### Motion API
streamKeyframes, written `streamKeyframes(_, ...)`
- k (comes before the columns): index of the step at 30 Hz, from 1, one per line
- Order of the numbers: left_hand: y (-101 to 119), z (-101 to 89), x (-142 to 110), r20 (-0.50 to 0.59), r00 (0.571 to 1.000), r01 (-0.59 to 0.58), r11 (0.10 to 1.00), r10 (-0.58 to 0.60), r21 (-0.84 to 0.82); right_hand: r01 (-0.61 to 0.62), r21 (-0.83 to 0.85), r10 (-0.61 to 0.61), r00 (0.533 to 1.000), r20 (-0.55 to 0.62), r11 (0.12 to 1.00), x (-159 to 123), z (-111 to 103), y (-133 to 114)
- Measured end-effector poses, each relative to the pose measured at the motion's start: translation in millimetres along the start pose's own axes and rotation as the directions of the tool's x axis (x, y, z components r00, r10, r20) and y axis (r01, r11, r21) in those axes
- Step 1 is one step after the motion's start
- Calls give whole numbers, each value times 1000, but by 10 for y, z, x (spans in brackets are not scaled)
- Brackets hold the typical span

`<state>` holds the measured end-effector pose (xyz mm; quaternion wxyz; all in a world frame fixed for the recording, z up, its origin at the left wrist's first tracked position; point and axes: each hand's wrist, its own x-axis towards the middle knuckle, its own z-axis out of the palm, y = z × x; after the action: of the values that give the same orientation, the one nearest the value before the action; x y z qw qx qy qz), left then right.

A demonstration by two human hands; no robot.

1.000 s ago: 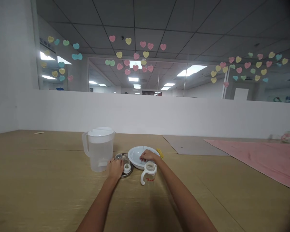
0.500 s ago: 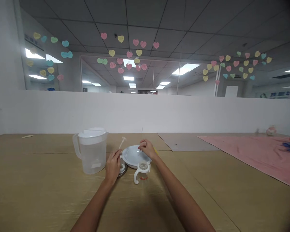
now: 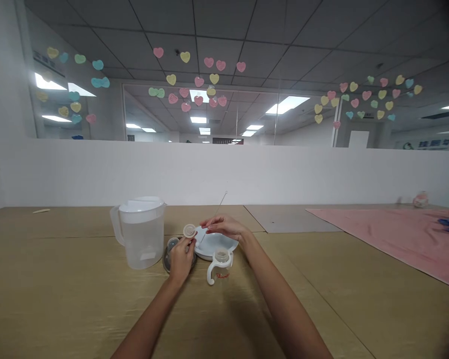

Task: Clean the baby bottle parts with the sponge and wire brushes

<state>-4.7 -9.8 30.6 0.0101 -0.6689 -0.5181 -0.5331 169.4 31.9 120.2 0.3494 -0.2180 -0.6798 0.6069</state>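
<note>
Over the tan tabletop, facing heart-shaped notes, our left hand pinches a translucent disc, our right hand a thin brush.

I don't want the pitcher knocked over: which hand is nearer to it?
Left. The left hand is a little to the right of the pitcher, apart from it; the right hand is farther right, by the white bowl.

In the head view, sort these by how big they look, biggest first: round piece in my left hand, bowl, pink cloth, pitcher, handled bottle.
1. Pink cloth, even cut off by the picture's edge
2. Pitcher
3. Bowl, partly covered
4. Handled bottle
5. Round piece
</note>
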Motion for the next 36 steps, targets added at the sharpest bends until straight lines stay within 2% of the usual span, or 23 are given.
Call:
streamKeyframes(4,-5,53,-9,129,991,-29,1000,30,-11,-33,-42,35,998,51,999,-23,14,-13)
streamKeyframes(8,-5,85,-23,158,983,-102,995,97,23,-36,-124,56,985,165,992,-21,48,-52)
streamKeyframes(12,-9,84,-41,221,963,-177,982,157,72,-37,-297,103,972,212,954,-17,137,-101)
streamKeyframes(16,-27,77,-54,287,951,-175,968,119,180,-81,-453,205,951,231,888,17,198,-73)
streamKeyframes(19,-37,72,-56,313,946,-161,959,82,234,-95,-464,221,949,226,881,44,186,-21)
streamKeyframes(25,12,32,-63,305,952,-121,962,42,246,-102,-412,185,969,166,905,80,130,54)
streamKeyframes(31,33,9,-83,272,962,-68,972,4,225,-117,-383,190,969,159,916,83,148,34)
streamKeyframes(33,24,11,-86,250,968,-49,982,3,180,-123,-368,185,973,137,922,79,154,13)
streamKeyframes(36,12,18,-82,222,973,-74,996,61,49,-124,-356,166,982,89,926,77,152,-12)
